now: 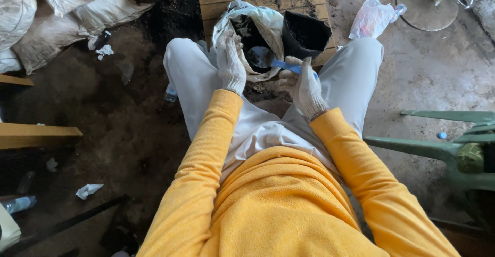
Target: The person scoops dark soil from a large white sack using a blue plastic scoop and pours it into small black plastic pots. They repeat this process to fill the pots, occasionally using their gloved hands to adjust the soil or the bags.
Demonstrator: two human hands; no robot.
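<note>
A soil bag sits on a wooden pallet before the person's knees, with a grow bag just to its right. Sacks lie far left, a plastic chair to the right.

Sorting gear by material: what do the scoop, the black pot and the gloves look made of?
The scoop looks like plastic: blue handle, smooth dark bowl. The black pot seems thin soft plastic, its rim creased. Both gloves, left hand and right hand, look like knitted off-white cotton, ribbed at the cuff.
</note>
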